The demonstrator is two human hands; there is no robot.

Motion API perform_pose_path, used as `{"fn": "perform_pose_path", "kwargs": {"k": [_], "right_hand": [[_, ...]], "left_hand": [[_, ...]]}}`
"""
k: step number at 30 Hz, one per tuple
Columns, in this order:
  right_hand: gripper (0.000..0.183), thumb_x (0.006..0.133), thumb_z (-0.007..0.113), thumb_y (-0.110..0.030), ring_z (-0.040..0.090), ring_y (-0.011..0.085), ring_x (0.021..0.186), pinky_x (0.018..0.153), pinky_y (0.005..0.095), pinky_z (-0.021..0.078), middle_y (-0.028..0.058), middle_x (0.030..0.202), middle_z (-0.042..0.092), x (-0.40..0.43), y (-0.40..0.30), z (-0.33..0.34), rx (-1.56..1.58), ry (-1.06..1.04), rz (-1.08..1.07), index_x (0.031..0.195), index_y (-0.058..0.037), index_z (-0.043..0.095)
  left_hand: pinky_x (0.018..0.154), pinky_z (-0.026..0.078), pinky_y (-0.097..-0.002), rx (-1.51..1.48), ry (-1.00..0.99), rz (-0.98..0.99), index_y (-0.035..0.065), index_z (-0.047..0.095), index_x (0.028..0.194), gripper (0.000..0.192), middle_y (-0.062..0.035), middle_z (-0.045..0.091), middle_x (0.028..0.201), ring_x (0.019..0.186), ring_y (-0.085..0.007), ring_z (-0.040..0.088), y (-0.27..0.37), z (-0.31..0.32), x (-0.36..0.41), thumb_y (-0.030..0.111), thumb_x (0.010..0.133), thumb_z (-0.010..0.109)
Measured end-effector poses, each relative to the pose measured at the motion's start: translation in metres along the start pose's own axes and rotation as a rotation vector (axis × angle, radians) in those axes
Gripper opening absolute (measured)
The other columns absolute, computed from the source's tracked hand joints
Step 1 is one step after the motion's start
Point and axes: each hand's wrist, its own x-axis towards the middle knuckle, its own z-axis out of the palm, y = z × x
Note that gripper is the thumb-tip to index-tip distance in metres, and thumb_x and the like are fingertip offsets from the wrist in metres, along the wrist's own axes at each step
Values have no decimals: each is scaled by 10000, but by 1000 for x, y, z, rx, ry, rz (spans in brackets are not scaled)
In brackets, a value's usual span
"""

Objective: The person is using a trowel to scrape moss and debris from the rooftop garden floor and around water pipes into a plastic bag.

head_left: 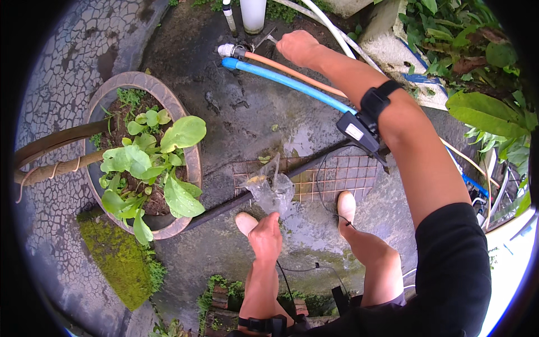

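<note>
My left hand (266, 238) pinches a crumpled clear plastic bag (276, 196) low in front of me; something yellowish shows inside it. Stretched far forward, my right hand (297, 47) is closed around the end of a slim metal tool (265, 41), whose exact kind I cannot tell. The tool's far end reaches towards a hose end with a white fitting (226, 50), but whether it touches anything is unclear. From that fitting an orange hose (290, 72) runs back under my right forearm. A blue pipe (290, 83) lies beside the hose.
A large round pot (193, 164) with leafy plants stands at left. White pipes (252, 17) rise at the top. A rusty wire grid (345, 172) and a dark bar (223, 208) lie by my feet. A mossy slab (118, 257), concrete blocks (387, 38) and foliage (488, 109) border the wet ground.
</note>
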Motion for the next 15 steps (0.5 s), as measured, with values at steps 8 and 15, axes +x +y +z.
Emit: {"fn": "perform_pose_path", "kwargs": {"k": [8,15], "right_hand": [[193,808,655,-109,704,321,880,761,419,580,155,892,712,13,-9,-21,140,26,119,984,-45,704],[253,749,643,-38,702,310,862,722,405,582,116,877,717,53,-10,18,87,190,-9,992,-91,689]], "left_hand": [[630,573,-333,4,7,-35,45,709,971,138,-125,730,861,690,-228,727,-2,-5,-7,2,877,617],[636,576,-331,8,-12,-18,44,711,983,147,-125,729,863,690,-225,727,-3,-4,-9,-1,878,619]]}}
